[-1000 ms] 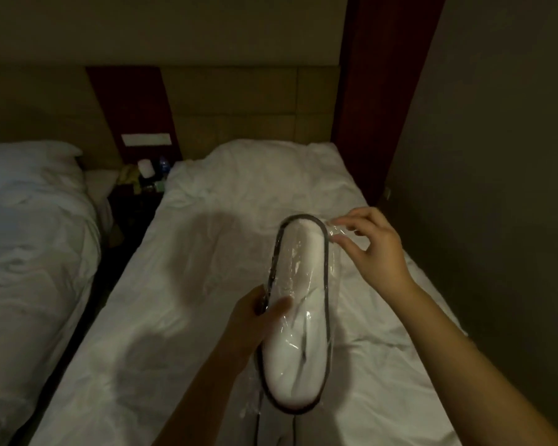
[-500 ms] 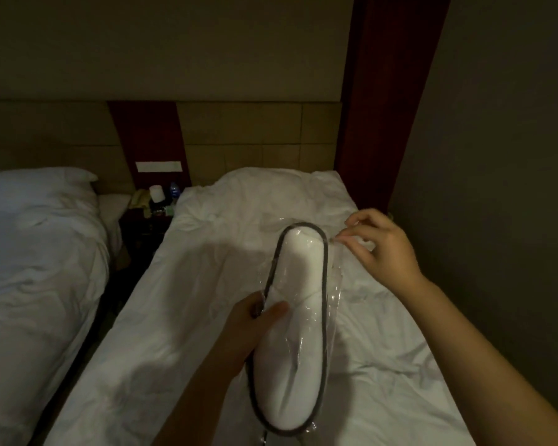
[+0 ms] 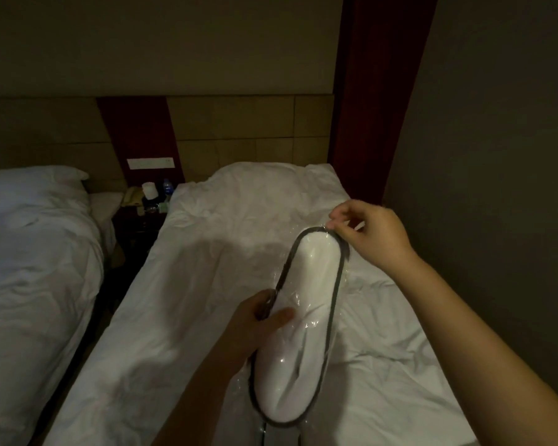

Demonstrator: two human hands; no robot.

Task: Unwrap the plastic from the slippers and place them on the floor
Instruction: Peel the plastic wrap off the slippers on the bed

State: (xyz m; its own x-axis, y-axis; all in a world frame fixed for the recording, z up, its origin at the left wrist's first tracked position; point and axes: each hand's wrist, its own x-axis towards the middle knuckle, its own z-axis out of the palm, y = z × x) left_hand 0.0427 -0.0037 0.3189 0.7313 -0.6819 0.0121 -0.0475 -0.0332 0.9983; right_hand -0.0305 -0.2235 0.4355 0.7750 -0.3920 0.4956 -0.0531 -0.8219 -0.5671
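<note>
White slippers (image 3: 306, 320) with a dark rim, stacked flat and still inside a clear plastic wrap (image 3: 347, 275), are held up over the bed. My left hand (image 3: 258, 323) grips their left edge near the middle, thumb on top. My right hand (image 3: 371, 236) pinches the plastic at the far end of the slippers, just past the dark rim. The plastic's loose tail hangs below the near end at the bottom edge of the view.
A bed with a rumpled white sheet (image 3: 207, 284) lies under my hands. A second bed (image 3: 36, 252) stands at the left, across a dark narrow gap. A nightstand (image 3: 142, 217) with a bottle and phone sits between them. A wall (image 3: 496, 188) runs close on the right.
The slippers have tilted so their far end points more to the right. My right hand has closed its pinch on the plastic at that end. The view has tipped upward.
</note>
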